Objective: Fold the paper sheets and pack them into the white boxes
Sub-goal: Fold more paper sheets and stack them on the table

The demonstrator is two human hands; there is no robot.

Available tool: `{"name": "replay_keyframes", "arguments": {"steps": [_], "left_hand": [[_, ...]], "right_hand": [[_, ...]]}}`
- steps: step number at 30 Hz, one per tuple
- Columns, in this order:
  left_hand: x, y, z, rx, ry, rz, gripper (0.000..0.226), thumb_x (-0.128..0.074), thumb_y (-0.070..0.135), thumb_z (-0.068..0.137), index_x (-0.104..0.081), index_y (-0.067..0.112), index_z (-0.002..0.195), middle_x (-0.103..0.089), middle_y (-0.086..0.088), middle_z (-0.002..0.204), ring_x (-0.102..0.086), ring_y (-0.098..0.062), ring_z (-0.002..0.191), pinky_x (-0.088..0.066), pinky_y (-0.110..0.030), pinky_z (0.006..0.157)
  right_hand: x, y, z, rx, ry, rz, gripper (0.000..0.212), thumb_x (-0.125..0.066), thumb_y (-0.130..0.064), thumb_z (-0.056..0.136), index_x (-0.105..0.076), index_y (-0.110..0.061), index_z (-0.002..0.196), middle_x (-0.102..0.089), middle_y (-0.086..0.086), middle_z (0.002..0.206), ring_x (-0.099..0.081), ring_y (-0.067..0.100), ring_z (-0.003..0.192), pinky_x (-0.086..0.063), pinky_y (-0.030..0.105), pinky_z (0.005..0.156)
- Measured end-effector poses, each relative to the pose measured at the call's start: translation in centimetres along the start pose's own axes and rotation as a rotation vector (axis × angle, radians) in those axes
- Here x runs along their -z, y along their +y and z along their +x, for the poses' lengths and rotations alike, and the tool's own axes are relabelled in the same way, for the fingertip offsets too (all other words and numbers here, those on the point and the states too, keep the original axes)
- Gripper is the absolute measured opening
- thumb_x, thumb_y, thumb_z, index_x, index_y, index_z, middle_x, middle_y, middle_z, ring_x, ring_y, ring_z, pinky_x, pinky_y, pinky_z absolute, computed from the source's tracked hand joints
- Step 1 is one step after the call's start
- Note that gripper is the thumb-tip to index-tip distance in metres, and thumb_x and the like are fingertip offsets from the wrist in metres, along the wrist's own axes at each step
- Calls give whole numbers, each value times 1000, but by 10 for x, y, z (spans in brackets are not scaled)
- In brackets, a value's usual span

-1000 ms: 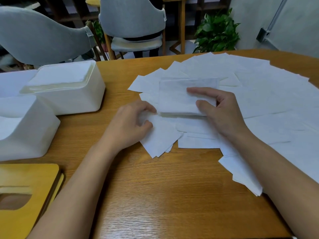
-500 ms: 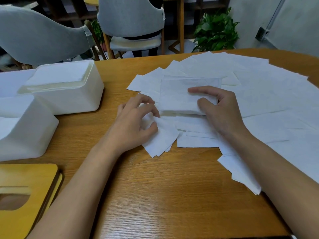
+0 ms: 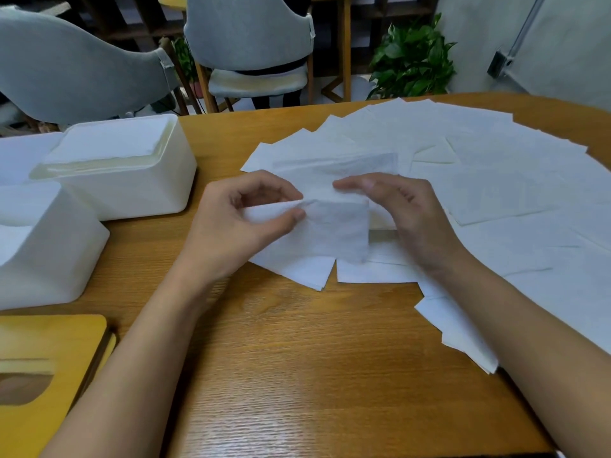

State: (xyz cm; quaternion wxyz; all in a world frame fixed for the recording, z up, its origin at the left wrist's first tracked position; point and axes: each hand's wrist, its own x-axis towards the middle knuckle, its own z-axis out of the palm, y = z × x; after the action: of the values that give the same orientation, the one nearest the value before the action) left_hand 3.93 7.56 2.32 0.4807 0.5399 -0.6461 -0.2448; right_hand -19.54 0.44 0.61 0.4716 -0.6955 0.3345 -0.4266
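White paper sheet [image 3: 340, 226] pinched by left hand [image 3: 244, 223] at its 9 o'clock edge; right hand [image 3: 403, 213] touches 3 o'clock edge, grip unclear.

Wooden table [image 3: 297, 375], grain running left to right. Yellow box [image 3: 56, 338] on its near-left corner, with an oval slot in the top. Beyond the far edge: two grey chairs, left [image 3: 76, 64] and centre [image 3: 251, 31], a green plant [image 3: 411, 57] and a pale wall [image 3: 568, 38] at right.
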Motion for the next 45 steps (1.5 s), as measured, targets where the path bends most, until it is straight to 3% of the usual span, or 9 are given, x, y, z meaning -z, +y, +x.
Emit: {"name": "replay_keyframes", "arguments": {"steps": [4,12,17,23,28,32,37,41,45], "left_hand": [[1,0,2,56,67,-61,24,-89,21,82,-78,20,103,-76,12,99,-69,-4,94,-52,-18,77],[-7,-1,5,193,202,-221,31,-87,19,84,-75,22,113,-74,13,89,-71,-4,88,-57,-23,71],[-15,1,3,160,152,-188,34,-87,16,84,-73,20,115,-76,13,92,-71,-2,91,-57,-22,76],[-18,0,3,128,145,-129,35,-87,15,85,-73,19,116,-74,14,90,-69,-2,89,-57,-23,76],[-20,-7,2,97,277,96,50,-85,33,87,-62,33,131,-63,13,125,-61,-2,111,-53,-26,85],[-16,2,3,382,139,-263,54,-78,37,93,-53,40,141,-74,4,117,-74,-4,98,-61,-27,77],[-17,4,3,275,147,-233,46,-74,17,97,-56,25,139,-81,-3,97,-78,-18,88,-62,-34,70],[-16,-5,4,260,167,-167,51,-79,25,95,-54,35,137,-68,-33,104,-67,-51,95,-58,-64,80],[-15,-4,5,281,224,-183,49,-79,22,94,-57,29,137,-75,-20,96,-74,-37,89,-59,-50,76]], "right_hand": [[-6,-1,-4,-38,-106,86,27,-59,-33,102,-78,-19,114,-78,-7,115,-71,12,115,-53,27,99],[-7,-5,-6,-98,-107,61,33,-67,-38,91,-74,-24,121,-78,-7,114,-74,12,107,-58,26,88],[-11,-5,-5,-200,-57,88,46,-66,-51,95,-76,-8,106,-73,22,108,-73,36,102,-55,47,87],[-11,-2,-4,-181,-63,28,15,-62,-23,104,-76,-22,110,-79,-6,102,-74,7,93,-54,20,78],[-7,1,-1,-40,-49,59,46,-61,-9,105,-55,-33,143,-67,-4,135,-68,15,118,-58,33,93],[-4,0,0,-5,-19,231,73,-64,-5,102,-29,-43,154,-57,2,148,-67,25,124,-58,44,99],[2,2,2,-7,-92,87,30,-67,-4,92,-69,-25,114,-70,-5,111,-66,14,99,-50,27,84],[3,-1,0,-2,-99,33,41,-62,9,95,-78,-22,116,-75,-9,119,-68,9,110,-50,20,88],[5,1,-2,-1,-150,-16,42,-62,3,100,-83,-33,107,-76,12,91,-52,14,70,-35,18,69]]}}
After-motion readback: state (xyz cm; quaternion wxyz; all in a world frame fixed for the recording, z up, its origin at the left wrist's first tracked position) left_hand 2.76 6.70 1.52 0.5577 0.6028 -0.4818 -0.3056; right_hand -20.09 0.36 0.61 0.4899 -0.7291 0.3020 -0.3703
